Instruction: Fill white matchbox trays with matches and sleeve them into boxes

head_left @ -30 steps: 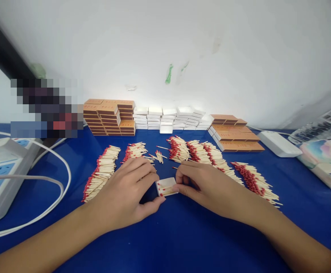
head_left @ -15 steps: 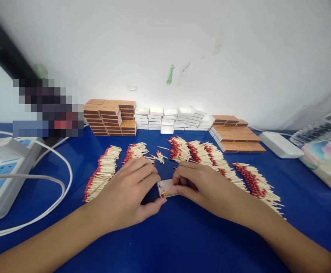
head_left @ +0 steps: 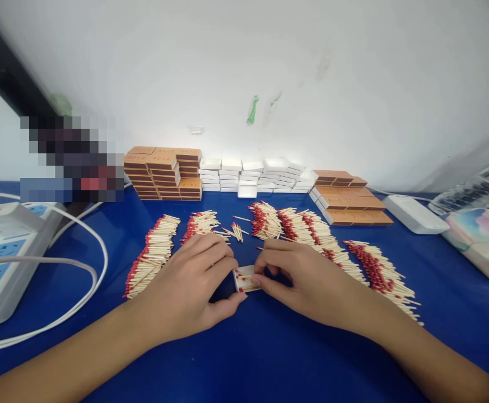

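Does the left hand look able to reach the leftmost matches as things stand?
Probably yes: the left hand is beside the leftmost matches, nothing visible between, though it appears to hold the matchbox tray.

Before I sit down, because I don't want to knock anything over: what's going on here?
A person's left hand steadies the left end of a small white tray; the right hand is over its right end. A few matches lie inside; whether the right hand pinches any is hidden. Piles of matches lie on the blue table, with stacked white trays and orange matchboxes behind.
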Available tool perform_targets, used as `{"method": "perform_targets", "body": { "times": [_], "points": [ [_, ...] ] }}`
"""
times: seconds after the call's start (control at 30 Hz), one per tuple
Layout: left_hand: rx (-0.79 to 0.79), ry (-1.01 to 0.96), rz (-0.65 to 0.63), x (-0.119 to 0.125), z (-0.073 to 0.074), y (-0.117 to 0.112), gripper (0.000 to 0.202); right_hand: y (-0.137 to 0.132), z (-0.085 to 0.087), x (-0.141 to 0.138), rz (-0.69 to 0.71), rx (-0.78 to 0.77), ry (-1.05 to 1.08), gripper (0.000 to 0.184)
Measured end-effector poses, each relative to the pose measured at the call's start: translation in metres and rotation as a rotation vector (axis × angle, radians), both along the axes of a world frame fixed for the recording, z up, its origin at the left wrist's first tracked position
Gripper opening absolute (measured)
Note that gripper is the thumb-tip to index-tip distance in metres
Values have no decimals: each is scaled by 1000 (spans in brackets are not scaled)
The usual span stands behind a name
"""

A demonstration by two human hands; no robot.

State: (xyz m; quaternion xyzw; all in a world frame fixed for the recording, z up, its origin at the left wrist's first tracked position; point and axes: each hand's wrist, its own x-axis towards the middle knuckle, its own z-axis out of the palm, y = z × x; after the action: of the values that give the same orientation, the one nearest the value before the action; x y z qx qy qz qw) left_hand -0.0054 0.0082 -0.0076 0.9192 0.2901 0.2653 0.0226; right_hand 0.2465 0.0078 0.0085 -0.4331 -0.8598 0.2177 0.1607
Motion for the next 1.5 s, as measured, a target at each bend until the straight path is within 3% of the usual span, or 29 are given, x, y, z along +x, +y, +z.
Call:
{"method": "perform_targets", "body": {
  "times": [0.97,1.13,1.27,1.5],
  "points": [
    [-4,18,0,-1,-4,0,19,3,-15,-9,-21,-46,118,8],
    [-12,17,-4,-1,-2,0,17,1,-6,-2,83,-56,122,17],
    [-8,16,0,-2,-3,0,19,1,4,6,11,-5,25,14],
    [-13,24,6,-2,-5,0,21,4,8,13,15,-83,-82,13]
  ]
}}
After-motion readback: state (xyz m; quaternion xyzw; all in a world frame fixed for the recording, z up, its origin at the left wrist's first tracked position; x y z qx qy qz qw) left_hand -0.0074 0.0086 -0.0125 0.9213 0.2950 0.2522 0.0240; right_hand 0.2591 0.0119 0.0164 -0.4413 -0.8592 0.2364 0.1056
